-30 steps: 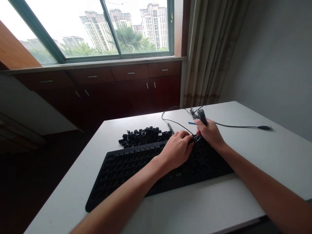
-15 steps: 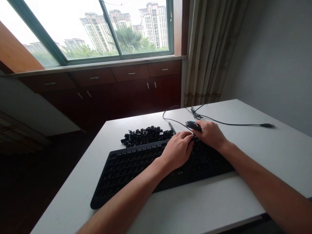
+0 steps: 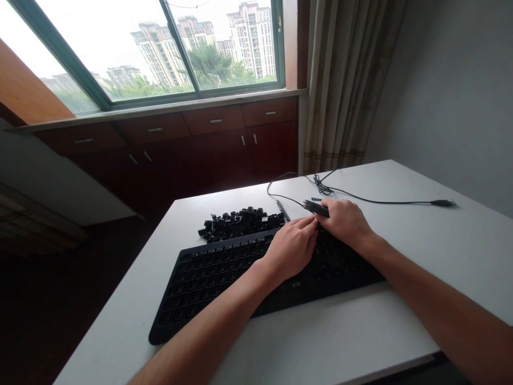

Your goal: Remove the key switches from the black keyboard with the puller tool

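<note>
A black keyboard (image 3: 216, 280) with its keycaps off lies aslant on the white table (image 3: 304, 331). My left hand (image 3: 292, 245) rests over its right-hand half, fingers closed, their tips meeting those of the other hand. Whatever is between these fingertips is too small to make out. Gripped in my right hand (image 3: 348, 220) is a black-handled tool (image 3: 318, 208) with a metallic end pointing left, held above the keyboard's far edge. Small black keyboard parts (image 3: 242, 222) form a heap just behind the keyboard.
A thin silver strip (image 3: 281, 207) lies between the heap and my hands. Beyond my right hand are a small blue stick (image 3: 316, 199) and a black cable (image 3: 323, 186), its plug (image 3: 443, 203) far right. Dark red cabinets (image 3: 216, 155) stand under the window.
My right hand and the black-handled tool have shifted slightly left, showing more of the blue stick behind. My left hand stays almost where it was.
</note>
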`<state>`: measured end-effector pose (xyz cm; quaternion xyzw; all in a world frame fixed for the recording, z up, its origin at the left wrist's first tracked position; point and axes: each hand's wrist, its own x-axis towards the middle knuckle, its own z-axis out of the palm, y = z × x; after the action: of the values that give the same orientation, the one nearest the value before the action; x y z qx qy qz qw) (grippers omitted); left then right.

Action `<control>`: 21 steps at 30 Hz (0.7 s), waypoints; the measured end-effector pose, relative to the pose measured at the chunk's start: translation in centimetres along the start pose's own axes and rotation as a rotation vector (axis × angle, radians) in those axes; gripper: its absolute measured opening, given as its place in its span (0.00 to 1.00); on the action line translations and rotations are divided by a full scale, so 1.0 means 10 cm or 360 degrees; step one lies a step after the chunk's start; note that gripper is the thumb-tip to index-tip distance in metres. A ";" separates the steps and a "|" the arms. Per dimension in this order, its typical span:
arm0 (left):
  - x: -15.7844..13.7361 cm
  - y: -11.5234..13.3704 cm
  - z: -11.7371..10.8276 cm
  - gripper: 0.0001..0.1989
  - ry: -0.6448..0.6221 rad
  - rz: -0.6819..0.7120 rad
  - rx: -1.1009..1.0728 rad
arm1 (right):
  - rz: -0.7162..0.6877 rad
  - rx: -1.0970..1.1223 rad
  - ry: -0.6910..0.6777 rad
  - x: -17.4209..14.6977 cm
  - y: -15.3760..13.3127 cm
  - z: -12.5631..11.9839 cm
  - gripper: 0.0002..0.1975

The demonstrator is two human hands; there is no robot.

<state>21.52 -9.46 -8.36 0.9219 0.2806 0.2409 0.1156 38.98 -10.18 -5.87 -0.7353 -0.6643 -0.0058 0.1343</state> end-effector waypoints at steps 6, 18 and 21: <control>0.01 0.04 -0.03 0.21 -0.0056 0.0039 0.0105 | 0.0066 0.0349 -0.0132 -0.02 -0.01 -0.12 0.12; 0.03 0.07 -0.04 0.21 -0.0107 0.0002 0.0106 | 0.0100 0.1273 0.0192 -0.01 -0.05 -0.07 0.26; 0.03 0.07 -0.05 0.19 -0.0107 0.0009 0.0102 | 0.0180 0.2153 0.0162 -0.01 -0.26 0.01 0.28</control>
<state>21.81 -9.81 -7.60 0.9335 0.2815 0.2009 0.0947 36.41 -10.09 -5.50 -0.5219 -0.4753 0.3832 0.5957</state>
